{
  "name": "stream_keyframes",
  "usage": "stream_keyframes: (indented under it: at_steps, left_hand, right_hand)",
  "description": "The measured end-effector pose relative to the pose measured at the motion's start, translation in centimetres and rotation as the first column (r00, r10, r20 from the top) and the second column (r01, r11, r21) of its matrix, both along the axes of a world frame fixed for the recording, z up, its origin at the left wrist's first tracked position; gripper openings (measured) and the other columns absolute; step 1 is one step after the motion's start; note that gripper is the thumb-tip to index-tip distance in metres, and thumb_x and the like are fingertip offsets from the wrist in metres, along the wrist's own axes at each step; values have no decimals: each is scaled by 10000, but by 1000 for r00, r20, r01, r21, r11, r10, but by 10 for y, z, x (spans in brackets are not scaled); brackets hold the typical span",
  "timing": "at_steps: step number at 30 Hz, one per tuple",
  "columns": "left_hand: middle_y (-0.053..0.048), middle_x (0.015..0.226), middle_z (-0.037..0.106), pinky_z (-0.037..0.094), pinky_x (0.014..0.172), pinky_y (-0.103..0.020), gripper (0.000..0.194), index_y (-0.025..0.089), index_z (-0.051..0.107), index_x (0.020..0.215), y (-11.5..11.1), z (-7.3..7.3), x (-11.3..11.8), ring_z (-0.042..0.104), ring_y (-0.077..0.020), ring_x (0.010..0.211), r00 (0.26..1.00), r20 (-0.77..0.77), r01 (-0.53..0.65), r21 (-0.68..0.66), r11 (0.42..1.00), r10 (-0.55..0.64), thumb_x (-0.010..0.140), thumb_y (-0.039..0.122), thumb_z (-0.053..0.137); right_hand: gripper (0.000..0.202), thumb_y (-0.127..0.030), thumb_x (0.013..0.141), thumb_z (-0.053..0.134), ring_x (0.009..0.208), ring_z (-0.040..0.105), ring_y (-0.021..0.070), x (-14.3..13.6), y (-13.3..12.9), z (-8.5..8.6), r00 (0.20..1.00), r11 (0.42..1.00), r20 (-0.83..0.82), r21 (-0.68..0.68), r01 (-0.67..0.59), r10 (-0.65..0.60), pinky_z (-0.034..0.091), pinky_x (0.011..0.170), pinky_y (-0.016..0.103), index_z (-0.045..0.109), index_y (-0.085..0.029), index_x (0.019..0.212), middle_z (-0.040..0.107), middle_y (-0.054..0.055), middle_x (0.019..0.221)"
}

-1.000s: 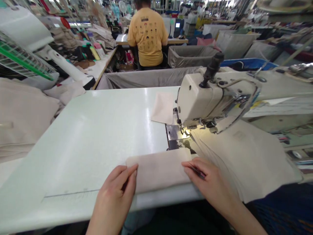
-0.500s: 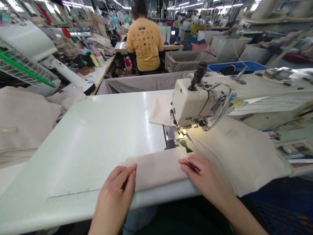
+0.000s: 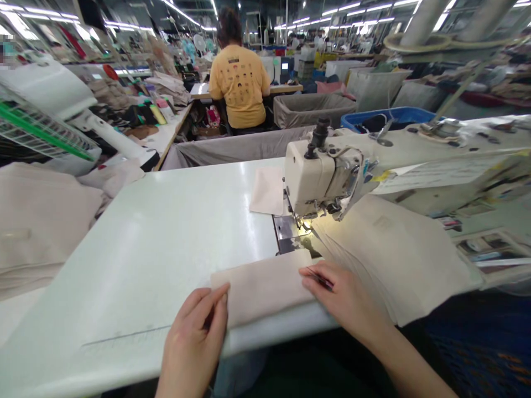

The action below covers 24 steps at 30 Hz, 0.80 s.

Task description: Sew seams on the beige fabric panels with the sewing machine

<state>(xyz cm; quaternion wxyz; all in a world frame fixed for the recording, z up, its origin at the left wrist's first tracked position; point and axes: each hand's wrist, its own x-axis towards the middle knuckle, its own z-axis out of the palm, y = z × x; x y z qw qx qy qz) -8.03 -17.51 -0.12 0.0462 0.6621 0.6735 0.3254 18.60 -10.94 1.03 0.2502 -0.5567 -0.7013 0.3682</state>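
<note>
A beige rectangular fabric piece [image 3: 265,287] lies flat along the front edge of the pale table, between my hands. My left hand [image 3: 199,326] pinches its left end between thumb and fingers. At the right end my right hand [image 3: 332,287] pinches the same piece, with a thin dark tool, its kind unclear, tucked in the palm. Just beyond the cloth stands the sewing machine [image 3: 311,177], its needle area lit. A smaller beige fabric piece [image 3: 266,190] rests left of the machine head. Larger beige fabric panels [image 3: 390,249] are stacked to the right of the needle.
More beige cloth [image 3: 41,215] is piled at the left beside a white fan-like device with a green strip [image 3: 45,130]. Behind the table are a grey fabric bin [image 3: 315,108], a blue basket [image 3: 385,117] and a seated person in a yellow shirt [image 3: 239,83].
The camera view has shifted slightly, so the machine and background sit a little further left. Both hands keep their hold on the fabric piece, which has hardly moved on the table.
</note>
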Motion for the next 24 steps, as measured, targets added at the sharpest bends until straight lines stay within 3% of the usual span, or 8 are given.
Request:
stream_keyframes:
  at_steps: [11,18,24]
  left_hand:
    - [-46,947,690,582,727,-267,279,223,751,1068,-2,0,-4,694,-169,799,1000,-9,27,-57,998,-27,976,384,542]
    - [-32,908,675,574,719,-265,281,215,761,1016,-1,0,0,683,-159,764,1000,20,10,-24,1000,-9,978,379,536]
    - [-31,896,647,566,677,-260,253,203,735,1119,-4,1,4,650,-153,750,995,95,10,-47,999,-5,972,283,545]
  right_hand:
    - [223,-318,903,565,875,715,215,1,0,-1,999,999,32,-41,15,-13,554,760,320,767,-254,970,772,40,989]
    - [240,-323,881,590,892,732,223,2,0,-3,999,999,28,-33,43,-42,579,779,331,773,-262,1023,785,39,1026]
    - [297,-428,895,568,880,732,226,7,-2,-11,998,998,62,-50,33,-29,584,759,323,781,-279,1038,785,35,1036]
